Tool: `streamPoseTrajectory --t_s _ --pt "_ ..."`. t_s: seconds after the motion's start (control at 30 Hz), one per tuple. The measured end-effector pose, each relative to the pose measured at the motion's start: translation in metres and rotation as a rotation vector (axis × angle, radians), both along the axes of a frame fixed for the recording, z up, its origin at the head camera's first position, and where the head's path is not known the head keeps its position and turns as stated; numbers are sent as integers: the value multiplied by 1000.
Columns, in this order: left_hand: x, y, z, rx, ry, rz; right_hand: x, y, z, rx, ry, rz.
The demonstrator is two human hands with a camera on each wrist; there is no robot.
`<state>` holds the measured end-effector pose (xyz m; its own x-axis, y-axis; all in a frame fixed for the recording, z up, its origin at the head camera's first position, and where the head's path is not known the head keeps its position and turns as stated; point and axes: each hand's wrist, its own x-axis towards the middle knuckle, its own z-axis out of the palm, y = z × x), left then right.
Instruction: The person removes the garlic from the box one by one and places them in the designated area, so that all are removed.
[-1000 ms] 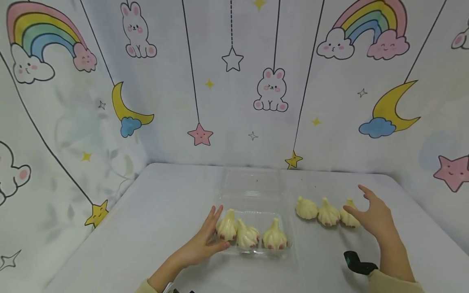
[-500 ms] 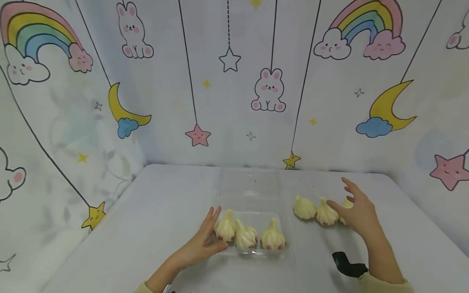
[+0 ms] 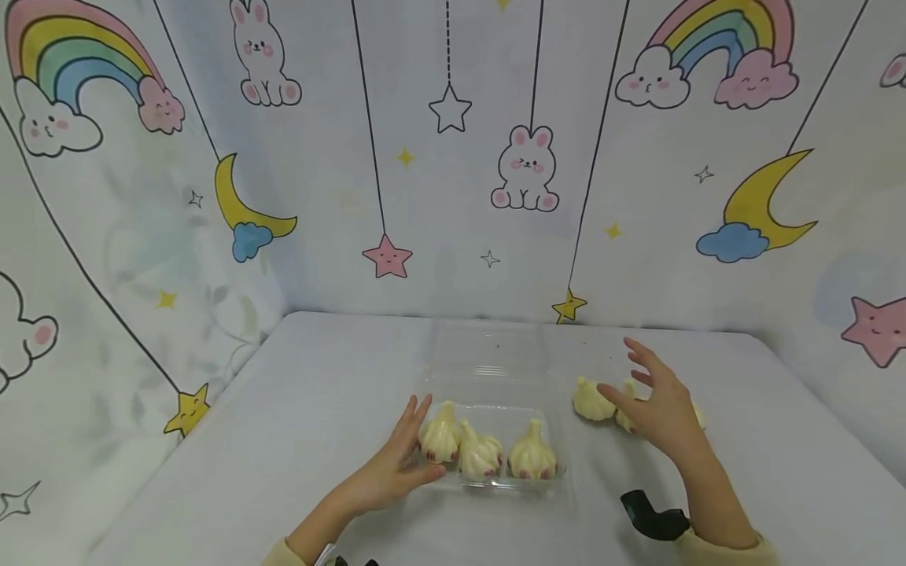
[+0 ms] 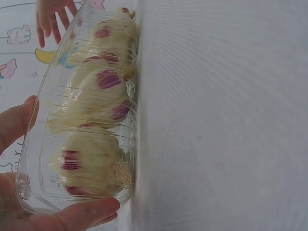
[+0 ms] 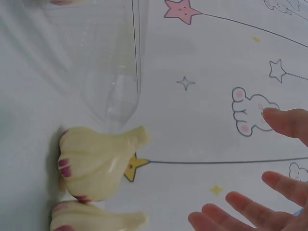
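My left hand (image 3: 385,479) grips the near left end of a clear plastic clamshell container (image 4: 36,125), thumb and fingers on either side of the corner. Inside stand three garlic bulbs: one at the left (image 3: 440,434), one beside it (image 3: 480,452) and one at the right (image 3: 533,452). My right hand (image 3: 654,405), fingers spread and holding nothing, hovers over a row of three more bulbs. The row's left bulb (image 5: 96,163) shows fully in the right wrist view. Behind the hand, the middle bulb (image 3: 626,417) and right bulb (image 3: 699,417) are partly hidden.
The container's clear lid (image 3: 488,350) lies folded back towards the far edge of the white table (image 3: 347,369). A cloth backdrop (image 3: 453,196) printed with rainbows, moons and rabbits surrounds the table. A black strap piece (image 3: 651,515) hangs at my right wrist.
My right hand has moved left along the bulb row, from the right bulb to over the middle one. The left hand and the container stay in place.
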<state>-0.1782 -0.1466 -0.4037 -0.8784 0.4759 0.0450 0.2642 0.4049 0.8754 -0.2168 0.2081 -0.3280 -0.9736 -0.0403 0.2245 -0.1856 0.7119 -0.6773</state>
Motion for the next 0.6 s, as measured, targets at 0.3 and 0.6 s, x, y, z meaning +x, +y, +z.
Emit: streamPoseTrajectory --t_s 0.3,0.6 --pt "1 1 2 2 3 -3 1 -17 -6 -66 17 61" --pt "0 0 0 1 8 3 4 -35 -2 -119 -5 102"
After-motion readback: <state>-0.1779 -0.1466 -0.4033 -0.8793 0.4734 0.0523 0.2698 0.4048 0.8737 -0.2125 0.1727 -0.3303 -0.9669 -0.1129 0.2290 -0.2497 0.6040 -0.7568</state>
